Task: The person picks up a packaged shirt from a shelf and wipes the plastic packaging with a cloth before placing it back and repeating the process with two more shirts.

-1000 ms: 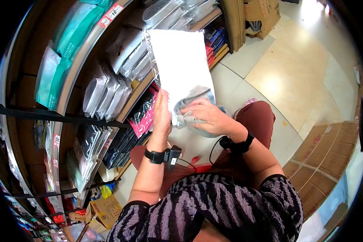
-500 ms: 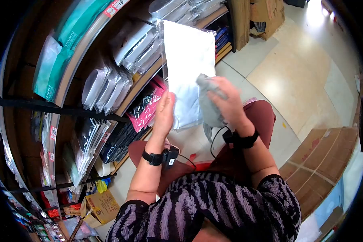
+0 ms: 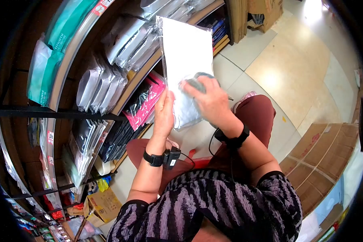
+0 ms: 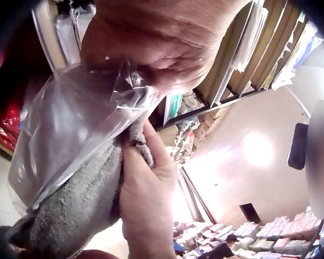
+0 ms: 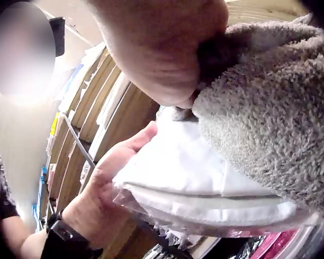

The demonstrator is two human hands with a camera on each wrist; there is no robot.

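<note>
A white folded item in clear plastic (image 3: 187,48) is held upright at its left edge by my left hand (image 3: 164,115), thumb on the near face. My right hand (image 3: 214,101) grips a grey cloth (image 3: 197,84) and presses it on the lower part of the package. In the left wrist view the fluffy grey cloth (image 4: 81,205) hangs from the right hand (image 4: 148,199) beside the plastic (image 4: 70,129). The right wrist view shows the cloth (image 5: 270,108) against the package (image 5: 189,162), with the left hand (image 5: 105,186) at its side.
Shelves (image 3: 76,60) with bagged white, teal and pink packages (image 3: 145,105) stand on the left. A large cardboard box (image 3: 318,161) is at the right, a small open carton (image 3: 105,205) at the lower left. The tiled floor (image 3: 286,68) stretches ahead, with the person's knees (image 3: 260,117) below the package.
The right hand and cloth swung from the package's lower front to its right edge, then back left onto its face. The left hand keeps its hold; the package shifted slightly.
</note>
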